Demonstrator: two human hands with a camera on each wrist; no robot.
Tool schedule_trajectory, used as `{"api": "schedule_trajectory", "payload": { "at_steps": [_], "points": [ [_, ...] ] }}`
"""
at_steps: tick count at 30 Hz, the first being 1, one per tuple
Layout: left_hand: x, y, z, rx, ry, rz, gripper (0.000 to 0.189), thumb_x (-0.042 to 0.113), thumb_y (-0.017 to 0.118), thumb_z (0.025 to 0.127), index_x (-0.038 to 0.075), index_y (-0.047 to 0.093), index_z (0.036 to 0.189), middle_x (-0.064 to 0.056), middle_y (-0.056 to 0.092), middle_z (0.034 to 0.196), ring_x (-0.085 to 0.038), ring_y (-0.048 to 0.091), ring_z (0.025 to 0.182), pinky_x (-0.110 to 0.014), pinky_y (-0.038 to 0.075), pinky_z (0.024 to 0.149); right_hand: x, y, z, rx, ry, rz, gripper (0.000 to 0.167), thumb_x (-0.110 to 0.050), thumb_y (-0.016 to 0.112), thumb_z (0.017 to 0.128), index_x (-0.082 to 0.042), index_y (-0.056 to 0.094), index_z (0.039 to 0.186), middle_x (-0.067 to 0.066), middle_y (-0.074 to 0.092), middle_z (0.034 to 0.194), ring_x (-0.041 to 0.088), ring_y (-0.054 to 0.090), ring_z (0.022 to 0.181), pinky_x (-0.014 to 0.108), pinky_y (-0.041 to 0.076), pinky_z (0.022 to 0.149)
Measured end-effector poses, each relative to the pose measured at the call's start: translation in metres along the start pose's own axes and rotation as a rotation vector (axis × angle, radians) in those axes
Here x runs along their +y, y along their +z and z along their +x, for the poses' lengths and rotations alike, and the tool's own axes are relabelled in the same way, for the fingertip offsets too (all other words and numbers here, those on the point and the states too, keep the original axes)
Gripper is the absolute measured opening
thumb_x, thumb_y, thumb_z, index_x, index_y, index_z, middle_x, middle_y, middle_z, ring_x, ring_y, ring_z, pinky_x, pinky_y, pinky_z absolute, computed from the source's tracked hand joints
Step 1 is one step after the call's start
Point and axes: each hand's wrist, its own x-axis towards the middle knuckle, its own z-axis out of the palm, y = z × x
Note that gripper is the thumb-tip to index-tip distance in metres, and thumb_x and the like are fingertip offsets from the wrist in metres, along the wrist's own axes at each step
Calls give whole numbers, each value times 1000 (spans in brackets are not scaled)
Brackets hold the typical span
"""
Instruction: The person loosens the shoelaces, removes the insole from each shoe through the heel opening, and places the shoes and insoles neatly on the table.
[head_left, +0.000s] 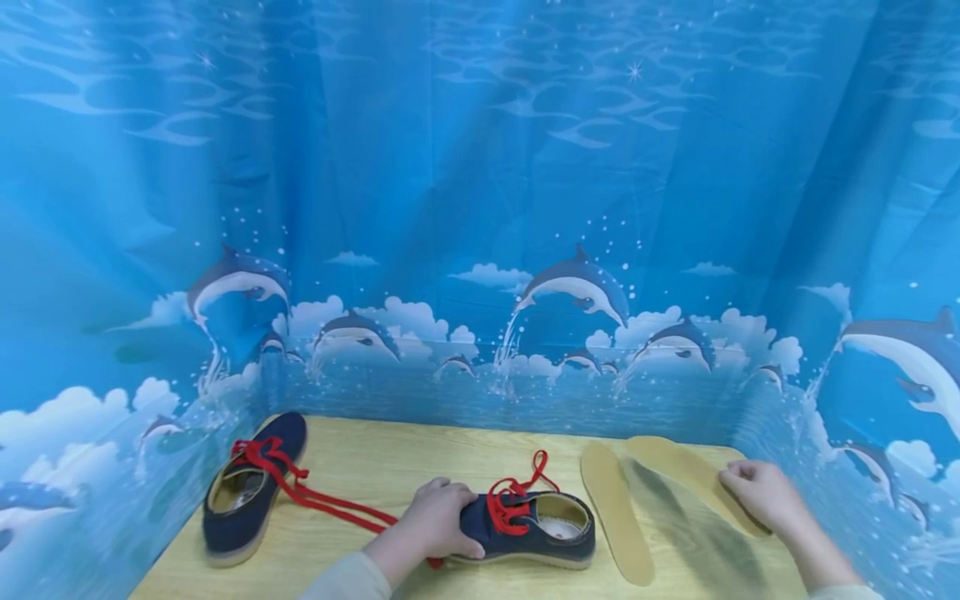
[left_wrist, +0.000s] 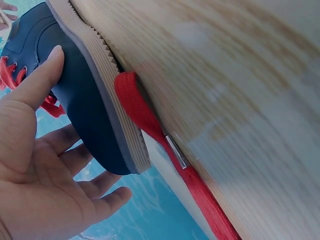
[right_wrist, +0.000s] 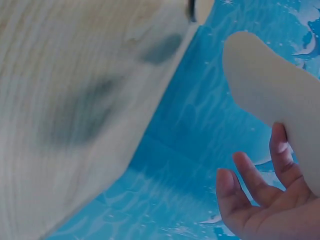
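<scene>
A navy shoe with red laces sits on the table, its opening to the right. My left hand grips its toe, thumb on one side and fingers round the other. In the left wrist view the thumb presses on the dark upper. Over the table's right side, my right hand pinches the edge of a tan insole, held up above its shadow. The thumb's contact is hidden in the right wrist view. A second insole lies flat between the shoe and the raised one.
Another navy shoe stands at the table's left, its loose red lace trailing toward my left hand. The wooden table is bordered by a blue dolphin-print curtain at the back and sides.
</scene>
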Motion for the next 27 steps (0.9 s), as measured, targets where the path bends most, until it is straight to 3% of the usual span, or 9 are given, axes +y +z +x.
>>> {"api": "schedule_trajectory", "payload": {
  "at_steps": [3,5,14,21,27],
  "points": [
    [0,0,1,-4,-5,-1,79,56,89,66,13,69,129,-3,64,131,-40,46,132,-57,34,111,7,6,2,29,25,10,39,-25,50,103,-12,47,67,3,52,66,17,43,53,32,39,59],
    [0,1,1,-7,-6,-2,79,56,88,66,13,68,129,-3,64,131,-39,46,132,-57,34,111,10,9,3,49,32,11,38,-24,50,102,-12,47,66,-1,45,59,16,42,52,31,37,56],
    [-1,3,1,-3,-7,-8,78,55,89,67,13,69,129,-3,64,131,-39,45,133,-56,34,111,22,22,8,118,37,-34,31,-23,50,99,-9,55,72,-1,49,62,17,47,59,32,38,56],
    [-1,4,1,-1,-1,1,78,56,89,66,13,69,129,-3,64,131,-39,46,132,-56,35,110,29,30,10,82,77,-23,32,-25,48,99,-9,54,72,0,49,62,18,46,59,32,38,56],
    [-2,4,0,2,6,-2,77,55,89,66,12,69,128,-3,65,129,-40,46,131,-56,35,110,42,39,8,62,84,-17,37,-24,51,96,-15,46,60,-4,41,53,14,41,51,31,36,51]
  ]
}}
